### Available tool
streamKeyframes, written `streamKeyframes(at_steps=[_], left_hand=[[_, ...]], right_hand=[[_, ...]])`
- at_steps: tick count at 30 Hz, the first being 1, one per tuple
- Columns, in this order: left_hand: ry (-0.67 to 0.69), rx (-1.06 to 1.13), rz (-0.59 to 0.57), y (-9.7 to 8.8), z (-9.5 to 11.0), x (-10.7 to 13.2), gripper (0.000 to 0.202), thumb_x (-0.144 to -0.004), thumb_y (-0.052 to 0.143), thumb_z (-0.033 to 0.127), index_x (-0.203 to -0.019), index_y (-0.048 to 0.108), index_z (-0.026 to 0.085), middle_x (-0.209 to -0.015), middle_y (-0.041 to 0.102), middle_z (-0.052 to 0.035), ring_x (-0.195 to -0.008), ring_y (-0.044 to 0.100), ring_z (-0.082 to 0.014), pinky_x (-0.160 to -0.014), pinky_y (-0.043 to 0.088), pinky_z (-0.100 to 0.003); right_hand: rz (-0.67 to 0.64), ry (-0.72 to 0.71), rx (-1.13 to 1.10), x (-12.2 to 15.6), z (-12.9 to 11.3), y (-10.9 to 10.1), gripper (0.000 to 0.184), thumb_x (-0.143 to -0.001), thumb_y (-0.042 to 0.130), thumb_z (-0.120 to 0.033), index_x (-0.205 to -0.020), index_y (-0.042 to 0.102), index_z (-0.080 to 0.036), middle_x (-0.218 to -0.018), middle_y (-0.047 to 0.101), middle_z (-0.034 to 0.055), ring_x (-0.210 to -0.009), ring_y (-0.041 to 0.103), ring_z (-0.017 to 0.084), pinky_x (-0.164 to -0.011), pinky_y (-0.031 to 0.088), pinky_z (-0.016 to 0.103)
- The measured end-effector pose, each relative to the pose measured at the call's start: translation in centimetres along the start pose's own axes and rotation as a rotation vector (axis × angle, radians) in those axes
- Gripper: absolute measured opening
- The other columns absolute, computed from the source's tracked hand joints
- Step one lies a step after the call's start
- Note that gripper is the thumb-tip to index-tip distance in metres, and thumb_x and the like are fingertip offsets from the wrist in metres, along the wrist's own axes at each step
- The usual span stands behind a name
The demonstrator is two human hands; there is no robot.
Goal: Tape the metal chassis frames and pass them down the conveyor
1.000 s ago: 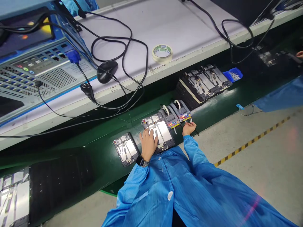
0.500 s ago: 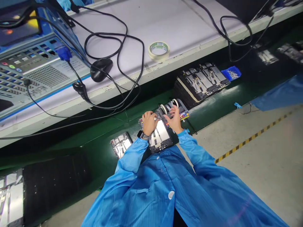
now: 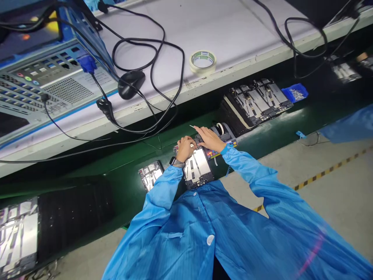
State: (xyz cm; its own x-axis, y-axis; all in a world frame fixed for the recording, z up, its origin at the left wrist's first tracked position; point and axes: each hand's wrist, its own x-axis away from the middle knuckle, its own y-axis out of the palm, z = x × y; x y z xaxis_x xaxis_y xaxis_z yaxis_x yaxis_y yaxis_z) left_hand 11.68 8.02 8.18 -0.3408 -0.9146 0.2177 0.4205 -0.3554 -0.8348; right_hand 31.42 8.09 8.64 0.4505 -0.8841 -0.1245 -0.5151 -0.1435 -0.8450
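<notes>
L hand point(image 3: 184, 149) over top edge of tablet frame point(image 3: 197, 167), its corner hidden, grip cannot tell, R hand point(image 3: 210, 139) fingers stretched out, w/ thin white strip point(image 3: 191, 126) just past fingertips, hold unclear, tape dispenser point(image 3: 222, 132) partly hidden, frame on green conveyor belt point(image 3: 122, 171)

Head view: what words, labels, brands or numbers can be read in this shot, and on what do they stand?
Nothing can be quoted with certainty.
Computer case: small printing on the front panel, too small to read.
Masking tape roll: green printing on the core, too blurred to read.
Electronic tape dispenser: red display and labels, too small to read.
</notes>
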Motion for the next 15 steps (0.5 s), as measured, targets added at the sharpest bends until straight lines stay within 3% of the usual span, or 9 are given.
streamKeyframes(at_steps=[4, 8, 11, 15], left_hand=[[-0.095, 0.019, -0.058, -0.3, -0.3, -1.1, 0.012, -0.083, 0.078, 0.032, -0.09, 0.073, 0.024, -0.123, 0.064, -0.0058, -0.119, 0.056, -0.0272, -0.103, 0.038, -0.041], [-0.238, 0.046, -0.147, -0.8, -0.4, -2.5, 0.026, -0.072, 0.085, 0.036, -0.088, 0.069, 0.023, -0.111, 0.069, -0.0053, -0.109, 0.062, -0.0256, -0.094, 0.043, -0.036], [-0.278, 0.077, -0.21, -1.3, -0.5, -3.5, 0.032, -0.067, 0.088, 0.036, -0.085, 0.066, 0.023, -0.096, 0.072, -0.0035, -0.097, 0.065, -0.0234, -0.085, 0.044, -0.032], [-0.306, 0.117, -0.265, -1.5, -0.7, -4.3, 0.033, -0.063, 0.09, 0.033, -0.079, 0.064, 0.022, -0.084, 0.07, -0.0013, -0.084, 0.066, -0.0203, -0.075, 0.044, -0.029]], right_hand=[[0.032, 0.032, -0.119, -0.4, 1.0, 0.2, 0.096, -0.084, 0.08, -0.028, -0.162, 0.024, -0.027, -0.131, 0.055, 0.0145, -0.122, 0.056, 0.035, -0.104, 0.048, 0.053], [0.101, 0.18, -0.424, -0.3, 2.1, 0.2, 0.077, -0.088, 0.067, -0.022, -0.157, 0.032, -0.022, -0.105, 0.064, 0.0054, -0.087, 0.064, 0.021, -0.084, 0.054, 0.037], [-0.068, 0.195, -0.573, -0.3, 2.0, 0.3, 0.071, -0.084, 0.065, -0.018, -0.15, 0.04, -0.019, -0.086, 0.063, -0.0024, -0.069, 0.059, 0.014, -0.07, 0.048, 0.026], [-0.247, 0.153, -0.532, -0.9, 1.5, 1.2, 0.072, -0.079, 0.066, -0.012, -0.147, 0.043, -0.016, -0.077, 0.061, -0.0061, -0.065, 0.055, 0.012, -0.066, 0.043, 0.021]])
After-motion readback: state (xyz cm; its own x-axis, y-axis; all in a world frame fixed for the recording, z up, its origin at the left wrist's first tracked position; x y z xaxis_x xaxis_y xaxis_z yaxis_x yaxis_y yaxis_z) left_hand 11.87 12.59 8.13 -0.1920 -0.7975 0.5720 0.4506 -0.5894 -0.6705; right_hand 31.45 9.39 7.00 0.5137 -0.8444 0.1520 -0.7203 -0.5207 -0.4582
